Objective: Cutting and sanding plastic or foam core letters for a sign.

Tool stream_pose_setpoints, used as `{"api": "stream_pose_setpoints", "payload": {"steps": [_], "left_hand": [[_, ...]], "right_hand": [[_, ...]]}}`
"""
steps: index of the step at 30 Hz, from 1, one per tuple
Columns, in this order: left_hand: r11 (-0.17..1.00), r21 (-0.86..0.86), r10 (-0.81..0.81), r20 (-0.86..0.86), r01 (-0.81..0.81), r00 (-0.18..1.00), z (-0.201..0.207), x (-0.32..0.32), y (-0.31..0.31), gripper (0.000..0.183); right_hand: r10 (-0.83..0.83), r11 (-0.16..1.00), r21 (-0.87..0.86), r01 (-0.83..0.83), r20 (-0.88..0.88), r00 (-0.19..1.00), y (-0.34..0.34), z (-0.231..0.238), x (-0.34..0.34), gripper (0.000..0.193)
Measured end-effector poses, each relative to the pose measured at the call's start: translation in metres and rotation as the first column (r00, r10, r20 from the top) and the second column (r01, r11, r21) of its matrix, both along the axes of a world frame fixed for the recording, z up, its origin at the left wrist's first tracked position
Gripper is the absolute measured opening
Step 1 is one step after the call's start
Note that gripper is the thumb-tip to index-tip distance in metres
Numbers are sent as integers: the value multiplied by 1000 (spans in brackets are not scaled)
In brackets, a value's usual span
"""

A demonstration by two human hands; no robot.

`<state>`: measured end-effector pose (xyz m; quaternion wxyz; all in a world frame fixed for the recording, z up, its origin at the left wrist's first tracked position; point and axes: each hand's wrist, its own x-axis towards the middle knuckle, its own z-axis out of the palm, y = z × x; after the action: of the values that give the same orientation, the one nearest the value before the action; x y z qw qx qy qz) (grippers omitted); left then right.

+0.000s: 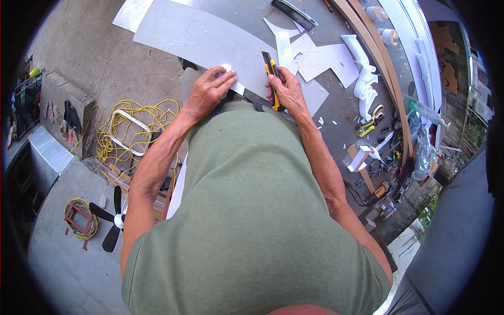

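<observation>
My right hand (289,94) is closed around a yellow and black utility knife (272,73), its dark tip pointing away from me. At the near edge of the grey sheet (210,39), my left hand (207,93) has its fingers closed on a small white piece (226,67). A rounded end of that piece shows past my fingertips, and a white flat part (238,88) shows below them; I cannot tell whether they are joined. Just beyond the knife lie white offcuts (284,48) with pointed ends.
Curled white strips (364,86), yellow-handled pliers (371,125) and small scraps lie on the table's right. Long brown strips (386,58) curve along that side. On the floor to my left are a tangled yellow cord (123,137) and a black-bladed fan (112,237).
</observation>
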<state>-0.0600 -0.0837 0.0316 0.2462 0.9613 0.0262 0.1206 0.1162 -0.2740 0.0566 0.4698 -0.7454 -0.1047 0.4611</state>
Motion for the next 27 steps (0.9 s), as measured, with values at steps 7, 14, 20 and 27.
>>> {"api": "stream_pose_setpoints", "payload": {"steps": [7,14,20,27], "left_hand": [[26,-917,555,-317,-397,769,42,12,6,20],[-92,-953,555,-290,-288,780,88,25,2,18],[362,-917,591,89,-165,801,99,28,-9,13],[748,-630,515,351,-210,782,117,30,-13,26]], "right_hand": [[-19,989,142,39,-142,990,12,45,0,37],[85,970,227,-88,24,996,35,121,-12,33],[173,943,159,-294,519,837,31,130,-21,36],[111,918,189,-349,723,682,28,137,-32,50]]}}
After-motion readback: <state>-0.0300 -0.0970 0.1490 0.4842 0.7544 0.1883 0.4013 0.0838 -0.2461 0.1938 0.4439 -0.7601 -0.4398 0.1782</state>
